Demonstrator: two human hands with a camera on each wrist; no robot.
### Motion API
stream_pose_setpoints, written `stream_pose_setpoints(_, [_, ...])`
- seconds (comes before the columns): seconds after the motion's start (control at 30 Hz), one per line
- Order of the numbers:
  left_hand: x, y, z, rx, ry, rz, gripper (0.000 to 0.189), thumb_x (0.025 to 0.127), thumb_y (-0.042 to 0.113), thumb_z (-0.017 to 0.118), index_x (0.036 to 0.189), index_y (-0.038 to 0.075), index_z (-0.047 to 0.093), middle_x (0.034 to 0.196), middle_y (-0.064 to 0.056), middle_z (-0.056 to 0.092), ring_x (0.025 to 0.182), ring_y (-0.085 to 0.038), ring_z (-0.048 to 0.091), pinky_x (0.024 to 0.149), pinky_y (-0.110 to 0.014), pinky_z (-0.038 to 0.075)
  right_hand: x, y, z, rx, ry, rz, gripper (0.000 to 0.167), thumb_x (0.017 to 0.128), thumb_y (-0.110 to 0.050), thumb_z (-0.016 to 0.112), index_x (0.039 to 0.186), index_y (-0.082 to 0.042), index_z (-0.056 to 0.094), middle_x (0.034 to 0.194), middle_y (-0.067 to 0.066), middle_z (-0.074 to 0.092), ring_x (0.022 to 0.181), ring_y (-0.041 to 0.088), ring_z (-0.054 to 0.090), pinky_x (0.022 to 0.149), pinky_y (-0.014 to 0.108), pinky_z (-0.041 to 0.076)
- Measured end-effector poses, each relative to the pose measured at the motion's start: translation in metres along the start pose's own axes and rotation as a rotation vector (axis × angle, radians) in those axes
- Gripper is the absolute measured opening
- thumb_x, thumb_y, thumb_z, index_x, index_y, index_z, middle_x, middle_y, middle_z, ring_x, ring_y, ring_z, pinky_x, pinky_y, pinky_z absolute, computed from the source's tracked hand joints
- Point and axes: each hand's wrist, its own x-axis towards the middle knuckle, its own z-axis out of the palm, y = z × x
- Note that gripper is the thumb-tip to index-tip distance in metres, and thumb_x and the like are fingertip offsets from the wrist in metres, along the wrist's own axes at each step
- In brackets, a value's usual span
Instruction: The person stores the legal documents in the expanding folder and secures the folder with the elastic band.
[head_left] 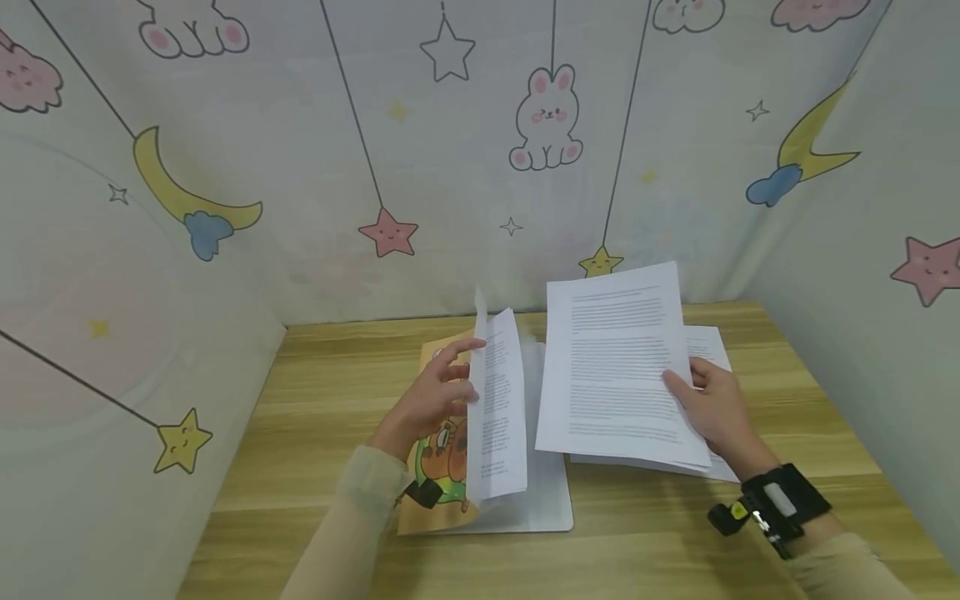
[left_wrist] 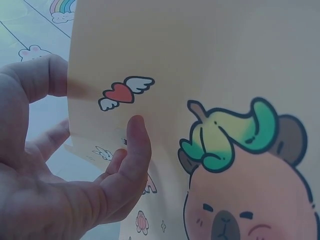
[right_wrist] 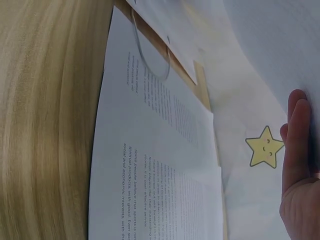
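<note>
A folder (head_left: 553,508) with orange capybara artwork lies near the middle of the table, its cover (left_wrist: 165,40) partly raised. My left hand (head_left: 438,392) holds the cover's free edge, with white printed pages (head_left: 501,417) standing up beside it. In the left wrist view, one finger reaches behind that edge while another digit lies in front. My right hand (head_left: 712,400) pinches a few printed sheets (head_left: 615,367) by their right edge, thumb in front, tilted up above the table. More printed paper (head_left: 708,342) shows behind and below them.
The wooden table (head_left: 337,417) is bordered by a white cloth (head_left: 300,167) with bunnies, stars and moons at the back and sides. In the right wrist view, printed paper (right_wrist: 115,125) lies beside bare wood.
</note>
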Motion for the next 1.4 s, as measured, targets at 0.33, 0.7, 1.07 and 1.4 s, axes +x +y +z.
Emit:
stream_pose_setpoints(0.33, [0.001, -0.001, 0.000, -0.003, 0.001, 0.002, 0.079, 0.088, 0.000, 0.062, 0.160, 0.022, 0.038, 0.146, -0.028, 0.044, 0.120, -0.045, 0.055, 0.085, -0.043, 0.059, -0.003, 0.003, 0.006, 0.007, -0.015, -0.001, 0.057, 0.106, -0.033, 0.062, 0.147, 0.005, 0.053, 0.118, 0.030, 0.072, 0.079, 0.016, 0.076, 0.063, 0.030, 0.061])
stream_pose_setpoints(0.7, [0.000, 0.000, 0.000, 0.006, -0.001, 0.004, 0.080, 0.087, 0.000, 0.062, 0.160, 0.022, 0.038, 0.146, -0.028, 0.044, 0.121, -0.045, 0.055, 0.086, -0.044, 0.059, -0.009, 0.002, 0.012, 0.018, -0.070, -0.019, 0.052, 0.106, -0.027, 0.062, 0.145, 0.006, 0.053, 0.117, 0.029, 0.073, 0.079, 0.018, 0.077, 0.063, 0.032, 0.061])
stream_pose_setpoints(1.07, [0.000, 0.001, -0.001, -0.006, -0.006, 0.012, 0.079, 0.088, -0.001, 0.061, 0.160, 0.022, 0.039, 0.146, -0.027, 0.045, 0.119, -0.044, 0.056, 0.085, -0.044, 0.059, -0.009, -0.003, 0.014, -0.012, -0.122, -0.015, 0.050, 0.105, -0.025, 0.063, 0.143, 0.007, 0.054, 0.115, 0.028, 0.074, 0.079, 0.023, 0.077, 0.063, 0.034, 0.061])
stream_pose_setpoints(1.4, [0.000, 0.001, -0.001, -0.005, -0.010, 0.007, 0.078, 0.088, -0.001, 0.061, 0.160, 0.023, 0.039, 0.147, -0.027, 0.044, 0.120, -0.044, 0.055, 0.086, -0.043, 0.059, -0.006, -0.005, 0.024, -0.030, -0.173, -0.039, 0.047, 0.105, -0.021, 0.064, 0.141, 0.008, 0.056, 0.112, 0.025, 0.075, 0.077, 0.021, 0.076, 0.063, 0.033, 0.061])
